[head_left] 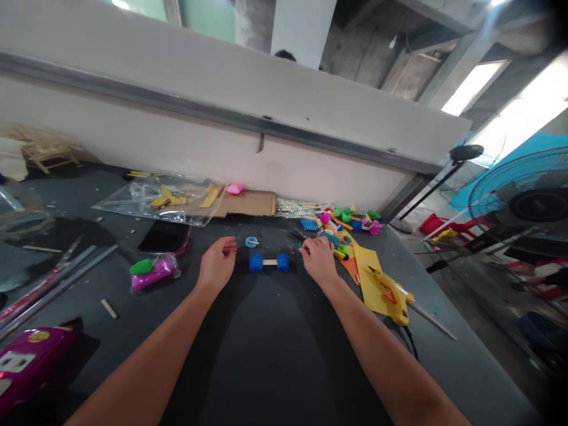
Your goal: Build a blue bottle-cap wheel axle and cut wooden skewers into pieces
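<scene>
On the dark tabletop, a pair of blue wheels on a wooden axle point(268, 262) lies between my hands. My left hand point(217, 263) rests just left of it, fingers loosely curled and nothing visible in them. A small light-blue ring point(251, 241) lies just above the axle. My right hand point(318, 260) is at the right wheel's side, fingertips among a heap of colourful craft parts point(341, 228). Those fingertips partly hide whatever they touch, so I cannot tell if they hold something small. A yellow hot glue gun point(390, 299) lies on yellow card point(368, 278) to the right.
A clear plastic bag point(155, 201) and cardboard point(248, 204) lie along the wall. On the left are a green and pink clay packet point(151, 272), metal rods point(57, 284) and a purple toy car body point(31, 361). A fan point(523, 201) stands beyond the table's right edge.
</scene>
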`<state>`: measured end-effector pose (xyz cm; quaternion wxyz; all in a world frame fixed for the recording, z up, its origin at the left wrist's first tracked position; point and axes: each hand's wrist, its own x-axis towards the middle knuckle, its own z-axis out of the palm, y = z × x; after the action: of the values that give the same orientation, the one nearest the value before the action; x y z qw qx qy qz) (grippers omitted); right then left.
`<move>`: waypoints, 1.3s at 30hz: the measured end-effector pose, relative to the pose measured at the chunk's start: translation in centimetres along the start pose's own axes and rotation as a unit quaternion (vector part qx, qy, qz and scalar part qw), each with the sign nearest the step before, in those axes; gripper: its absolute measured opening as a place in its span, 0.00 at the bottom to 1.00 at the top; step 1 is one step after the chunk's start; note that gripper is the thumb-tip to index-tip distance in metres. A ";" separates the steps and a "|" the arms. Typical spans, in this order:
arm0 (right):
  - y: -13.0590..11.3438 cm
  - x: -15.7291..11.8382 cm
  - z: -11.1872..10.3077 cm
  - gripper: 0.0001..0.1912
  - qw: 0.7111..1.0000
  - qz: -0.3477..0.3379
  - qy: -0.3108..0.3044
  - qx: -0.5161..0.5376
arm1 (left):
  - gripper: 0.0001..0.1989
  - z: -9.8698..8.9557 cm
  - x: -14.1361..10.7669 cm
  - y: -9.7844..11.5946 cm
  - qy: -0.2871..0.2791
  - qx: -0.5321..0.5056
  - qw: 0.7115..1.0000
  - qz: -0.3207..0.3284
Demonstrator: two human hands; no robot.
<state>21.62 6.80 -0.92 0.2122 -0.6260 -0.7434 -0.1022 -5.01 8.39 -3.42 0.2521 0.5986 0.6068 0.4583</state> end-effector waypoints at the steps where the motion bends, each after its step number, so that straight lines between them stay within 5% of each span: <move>1: 0.0 0.0 0.1 0.05 1.000 0.004 -0.002 -0.003 | 0.16 0.0 0.0 0.0 0.000 -0.001 1.000 0.001; 39: 0.0 0.0 0.3 0.03 0.999 0.016 -0.012 -0.030 | 0.14 0.0 -0.1 0.1 -0.008 0.007 1.000 0.005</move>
<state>21.54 6.92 -1.20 0.1859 -0.6453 -0.7323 -0.1134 -4.98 8.26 -3.35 0.2503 0.6070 0.6047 0.4508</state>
